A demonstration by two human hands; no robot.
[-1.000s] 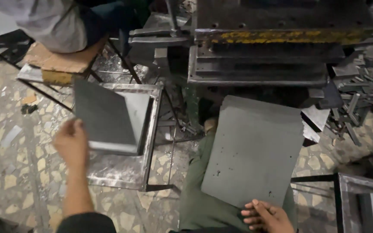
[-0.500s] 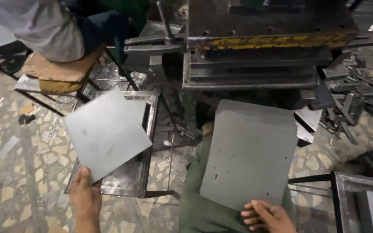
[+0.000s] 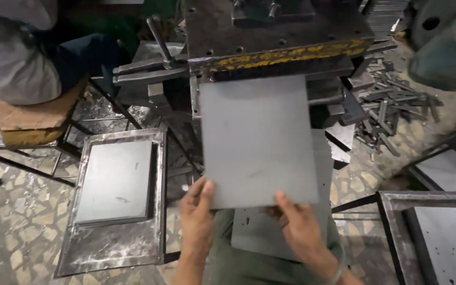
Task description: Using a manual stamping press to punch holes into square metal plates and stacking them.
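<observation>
The left hand (image 3: 196, 211) and right hand (image 3: 297, 224) each pinch the near edge of a grey metal sheet (image 3: 257, 140), held flat with its far edge under the press (image 3: 281, 47). Left of it, a tray (image 3: 157, 211) holds stacked sheets (image 3: 114, 179).

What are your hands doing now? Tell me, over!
Both hands, left and right, grip grey metal sheet. Far edge at press. Nothing blocking.

Two hands (image 3: 196, 221), two loose grey sheets (image 3: 257, 140), two metal trays (image 3: 159, 158), one press (image 3: 275, 31).
</observation>
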